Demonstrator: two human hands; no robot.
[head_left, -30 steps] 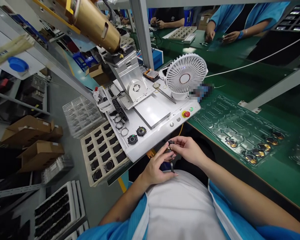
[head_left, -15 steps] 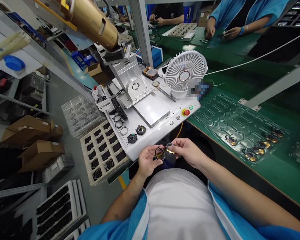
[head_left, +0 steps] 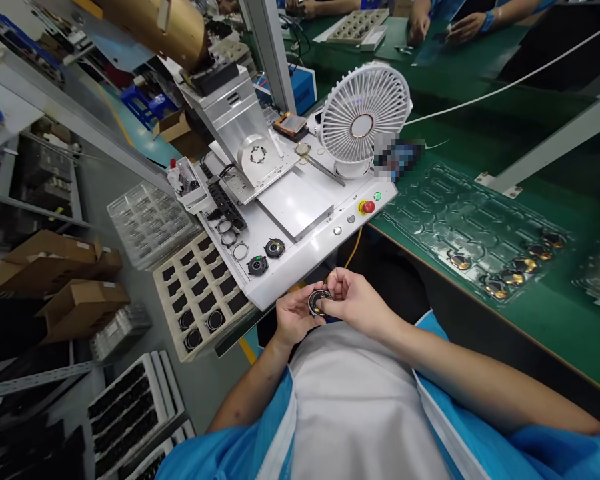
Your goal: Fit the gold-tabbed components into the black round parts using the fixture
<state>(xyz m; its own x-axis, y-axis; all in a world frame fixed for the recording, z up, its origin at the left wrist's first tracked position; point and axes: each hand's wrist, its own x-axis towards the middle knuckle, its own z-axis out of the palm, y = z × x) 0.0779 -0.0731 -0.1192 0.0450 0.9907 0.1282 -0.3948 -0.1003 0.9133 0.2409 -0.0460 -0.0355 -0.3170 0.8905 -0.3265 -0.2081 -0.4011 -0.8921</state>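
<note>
My left hand (head_left: 295,316) grips a round watch case (head_left: 320,302) by its rim, in front of my body at the machine's front edge. On the same case is my right hand (head_left: 353,301), its thumb and fingers closed at the face; whether a separate small part sits between them is hidden. Two round black watch modules (head_left: 258,265) lie on the white machine base (head_left: 293,263), with several metal rings (head_left: 241,251) beside them. To the left, a beige tray (head_left: 207,340) holds round watch parts in its front compartments.
A white fan (head_left: 363,127) stands on the machine's back right, near a red emergency button (head_left: 368,207). A clear plastic tray (head_left: 445,220) with several round parts lies on the green table (head_left: 570,333). Across it, a person's hands (head_left: 467,28) are at work.
My right hand has moved left, bringing the shiny round part it held onto the ring-like case in my left hand. The view has shifted slightly.
</note>
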